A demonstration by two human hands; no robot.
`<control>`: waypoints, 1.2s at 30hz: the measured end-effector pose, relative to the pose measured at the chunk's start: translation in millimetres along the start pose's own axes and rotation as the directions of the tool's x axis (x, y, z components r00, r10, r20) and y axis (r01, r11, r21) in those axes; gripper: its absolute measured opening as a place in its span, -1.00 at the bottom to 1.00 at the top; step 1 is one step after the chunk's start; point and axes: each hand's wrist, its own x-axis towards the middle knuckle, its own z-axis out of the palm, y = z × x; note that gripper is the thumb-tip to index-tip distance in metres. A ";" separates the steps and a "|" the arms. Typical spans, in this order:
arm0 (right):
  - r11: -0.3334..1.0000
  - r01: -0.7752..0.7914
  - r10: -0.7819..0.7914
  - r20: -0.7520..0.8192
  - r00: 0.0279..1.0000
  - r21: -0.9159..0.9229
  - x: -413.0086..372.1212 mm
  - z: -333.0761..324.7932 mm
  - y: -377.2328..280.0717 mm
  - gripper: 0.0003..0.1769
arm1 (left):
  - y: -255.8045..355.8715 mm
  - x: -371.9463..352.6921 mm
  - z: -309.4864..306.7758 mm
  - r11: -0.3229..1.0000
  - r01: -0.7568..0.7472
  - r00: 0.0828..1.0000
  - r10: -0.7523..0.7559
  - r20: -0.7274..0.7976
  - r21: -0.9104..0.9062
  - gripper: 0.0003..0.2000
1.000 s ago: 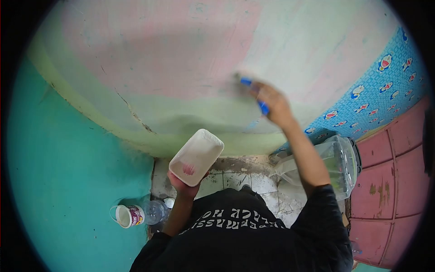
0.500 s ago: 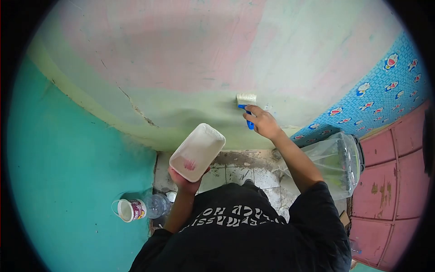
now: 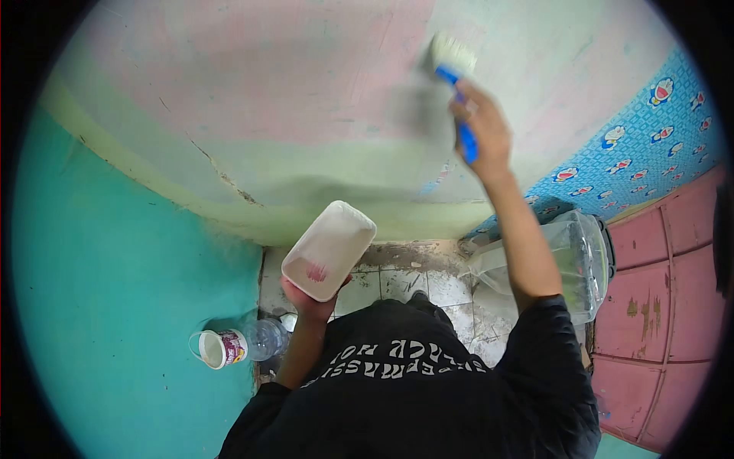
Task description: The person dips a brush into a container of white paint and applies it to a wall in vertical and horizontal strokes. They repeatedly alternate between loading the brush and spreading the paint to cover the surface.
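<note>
My right hand [image 3: 483, 130] is wrapped round the blue handle of a paintbrush [image 3: 455, 55], slightly blurred. Its pale bristles point up at the wall [image 3: 321, 84], where a pink area meets whitish green. In my left hand [image 3: 310, 301] rests a white rectangular tray [image 3: 336, 241], gripped from below at its near end. A pinkish-red streaked patch marks the tray's inside near that end. Below the brush, a small bluish, reddish mark shows on the wall.
A crack [image 3: 222, 176] runs down the wall at left, beside a teal wall [image 3: 138, 268]. Lower left are a small bucket [image 3: 222, 349] and a clear plastic bottle [image 3: 266, 339]. To the right stand a plastic-covered bin [image 3: 577, 260], blue cartoon-patterned covering [image 3: 589, 172] and pink panels [image 3: 634, 306].
My right hand has lifted the paintbrush up the wall and a little right, from the pale green band to beside the pink area. The tray stays almost where it was.
</note>
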 end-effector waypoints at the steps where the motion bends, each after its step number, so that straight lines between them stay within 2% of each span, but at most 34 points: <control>1: 0.999 0.008 -0.011 0.102 0.995 0.031 -32.7 9.8 -4.2 -0.56 | -1.2 -0.8 1.0 0.999 0.007 1.000 -0.006 -0.020 0.031 -0.20; 2: 0.995 -0.062 0.042 0.227 0.973 0.082 -70.3 19.8 -12.5 -0.51 | -2.6 -0.6 0.2 0.995 0.052 0.998 -0.054 -0.024 -0.086 -0.19; 3: 0.991 -0.067 0.019 0.374 0.927 0.114 -98.5 23.9 -23.1 -0.53 | -4.0 -0.3 -0.6 0.975 0.093 0.994 -0.101 -0.029 -0.203 -0.19; 4: 0.986 -0.124 0.040 0.554 0.831 0.115 -121.4 26.4 -37.3 -0.57 | -7.0 1.8 -3.3 0.877 0.166 0.983 -0.183 0.006 -0.452 -0.19; 5: 0.973 -0.186 0.052 0.662 0.747 0.134 -148.2 32.2 -41.5 -0.60 | -8.6 1.7 -4.9 0.711 0.229 0.965 -0.254 0.061 -0.665 -0.19; 6: 0.957 -0.250 0.055 0.758 0.650 0.145 -157.3 32.5 -44.5 -0.62 | -8.5 0.4 -2.9 0.710 0.234 0.964 -0.256 0.066 -0.665 -0.19; 9: 0.968 -0.194 0.028 0.698 0.715 0.160 -163.8 27.9 -25.2 -0.59 | -7.2 0.4 2.5 0.710 0.232 0.965 -0.253 0.067 -0.665 -0.18; 11: 0.954 -0.237 0.087 0.589 0.803 0.183 -122.6 21.4 -9.2 -0.56 | -9.0 -3.1 3.4 0.705 0.225 0.965 -0.258 0.053 -0.673 -0.18; 13: 0.956 -0.202 0.080 0.471 0.878 0.214 -47.5 -6.0 -1.2 -0.49 | -9.9 -2.1 0.8 0.690 0.256 0.945 -0.327 0.024 -0.678 -0.17; 15: 0.985 -0.059 0.007 0.302 0.953 0.162 18.4 -33.3 2.2 -0.50 | -11.5 1.4 0.7 0.684 0.272 0.936 -0.351 0.022 -0.677 -0.18; 16: 0.993 0.005 -0.021 0.141 0.990 0.115 41.0 -38.9 6.6 -0.52 | -12.5 1.4 1.5 0.686 0.275 0.938 -0.345 0.031 -0.674 -0.18; 17: 0.996 0.062 -0.060 -0.021 0.998 0.059 58.1 -41.1 10.7 -0.55 | -13.3 0.8 2.3 0.688 0.276 0.940 -0.339 0.038 -0.671 -0.18; 19: 0.996 0.085 -0.090 -0.289 0.953 -0.029 79.8 -40.1 12.1 -0.62 | -11.0 -1.1 7.0 0.717 0.288 0.930 -0.368 0.006 -0.635 -0.19; 20: 0.997 0.073 -0.082 -0.321 0.944 -0.040 78.2 -36.1 11.7 -0.61 | -11.1 -1.5 8.0 0.717 0.288 0.928 -0.372 0.001 -0.635 -0.19; 21: 0.998 -0.018 0.008 -0.182 0.983 -0.057 61.0 -34.1 7.5 -0.58 | -11.2 -2.0 9.0 0.717 0.288 0.927 -0.376 -0.005 -0.635 -0.19; 23: 0.996 0.052 -0.049 0.041 0.998 -0.072 8.6 -11.9 6.8 -0.50 | -11.8 -2.4 8.5 0.697 0.279 0.930 -0.369 0.003 -0.660 -0.20; 24: 0.998 0.058 -0.056 0.146 0.988 -0.011 -27.9 0.0 3.9 -0.46 | -11.1 -2.2 8.8 0.691 0.276 0.931 -0.366 0.005 -0.668 -0.20; 26: 0.994 0.019 -0.054 0.329 0.943 0.108 -100.3 20.3 -15.0 -0.40 | -7.7 -0.4 11.9 0.694 0.269 0.932 -0.362 0.000 -0.668 -0.21; 28: 0.955 -0.155 -0.024 0.587 0.809 0.253 -131.8 23.5 -35.7 -0.46 | -8.2 0.8 12.6 0.702 0.258 0.934 -0.356 -0.013 -0.664 -0.21; 29: 0.947 -0.195 -0.004 0.619 0.786 0.254 -138.5 24.1 -38.5 -0.49 | -9.0 1.3 12.2 0.708 0.252 0.936 -0.353 -0.020 -0.660 -0.21; 31: 0.929 -0.273 0.035 0.676 0.736 0.248 -135.7 26.1 -39.0 -0.55 | -12.1 2.8 11.4 0.831 0.216 0.951 -0.298 -0.081 -0.513 -0.22; 32: 0.927 -0.263 0.047 0.614 0.788 0.267 -130.3 28.8 -30.2 -0.56 | -13.1 4.4 11.3 0.880 0.196 0.958 -0.267 -0.109 -0.432 -0.22; 35: 0.925 -0.220 0.068 0.435 0.898 0.310 -50.1 10.2 -9.5 -0.61 | -5.3 7.0 17.9 0.719 0.245 0.924 -0.376 -0.068 -0.650 -0.24; 36: 0.929 -0.194 0.062 0.384 0.921 0.316 -9.5 -3.5 -4.6 -0.62 | -3.3 7.9 19.6 0.715 0.250 0.925 -0.376 -0.058 -0.653 -0.25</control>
